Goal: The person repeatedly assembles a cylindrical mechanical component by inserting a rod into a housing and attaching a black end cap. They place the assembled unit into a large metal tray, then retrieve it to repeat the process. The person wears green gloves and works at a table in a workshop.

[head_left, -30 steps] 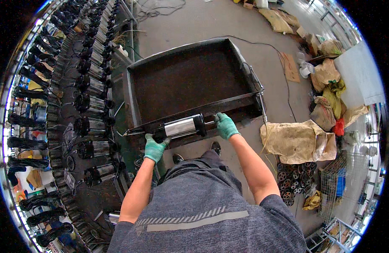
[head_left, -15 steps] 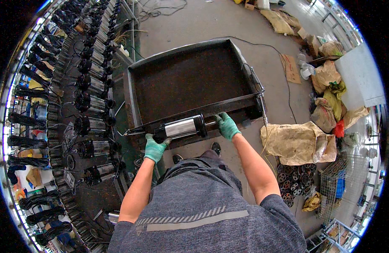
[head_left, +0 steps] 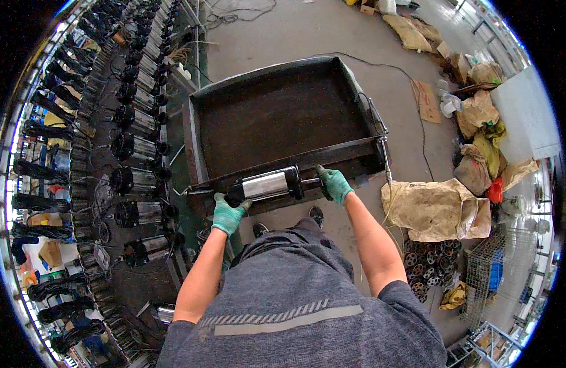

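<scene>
One motor [head_left: 264, 185] lay along the near edge of one tray [head_left: 277, 116]

Leftmost stood other motors [head_left: 134, 180], too many to count. Of your two hands, the left hand [head_left: 228, 216] clasped this motor's left end, nearest its body. The long axis ran left to right, right end slightly farther from you. One shaft [head_left: 309, 181] pointed to your right hand [head_left: 336, 186]; whether its curled fingers gripped the tip couldn't be told.

Open air over the black tray [head_left: 286, 116] | raised walls [head_left: 197, 141] ring it | motor [head_left: 264, 184] blocks the near edge | rows of motors [head_left: 137, 148] crowd left
</scene>
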Demonstrator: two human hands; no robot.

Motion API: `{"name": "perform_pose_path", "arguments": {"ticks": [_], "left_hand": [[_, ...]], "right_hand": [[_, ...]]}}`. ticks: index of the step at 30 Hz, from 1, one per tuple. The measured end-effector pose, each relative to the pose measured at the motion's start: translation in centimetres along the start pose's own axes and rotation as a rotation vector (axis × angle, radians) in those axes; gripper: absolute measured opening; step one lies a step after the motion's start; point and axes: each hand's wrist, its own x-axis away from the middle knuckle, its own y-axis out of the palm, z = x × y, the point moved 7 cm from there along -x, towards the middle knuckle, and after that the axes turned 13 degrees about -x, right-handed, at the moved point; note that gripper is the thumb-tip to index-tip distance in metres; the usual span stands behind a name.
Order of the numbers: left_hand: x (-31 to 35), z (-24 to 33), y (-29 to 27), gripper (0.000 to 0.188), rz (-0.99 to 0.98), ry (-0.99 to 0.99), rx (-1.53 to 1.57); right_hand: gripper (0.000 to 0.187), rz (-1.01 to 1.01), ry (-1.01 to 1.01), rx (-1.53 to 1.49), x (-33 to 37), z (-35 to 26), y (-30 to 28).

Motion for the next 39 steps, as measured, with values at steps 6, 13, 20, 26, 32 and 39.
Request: {"name": "perform_pose_path", "arguments": {"ticks": [6,13,20,26,32,39], "left_hand": [[-0.1,-1.0,0.4,0.073,0.008,-0.005,0.009],[-0.5,-0.9,0.3,0.077,0.015,0.047,-0.045],[0.5,2.0,-0.7,0.079,0.014,0.0,-0.065],[0.1,-1.8,0.0,0.078,0.048,0.042,0.005],[0.4,0.1,-0.7,0.078,0.036,0.018,-0.051],[0.8,0.5,-0.9,0.078,-0.01,-0.017,-0.019]], "right_hand": [[0.038,0.004,-0.037,-0.378,1.6,-1.2,1.8],[0.048,-0.007,0.065,0.448,-2.6,0.0,-0.9],[0.038,0.114,-0.262,0.778,-4.2,0.8,-1.8],[0.036,-0.14,0.186,0.112,1.0,-1.1,0.6],[0.044,-0.221,0.115,0.198,-0.9,-0.6,-1.7],[0.044,-0.081,-0.005,0.62,0.1,-3.2,-0.4]]}}
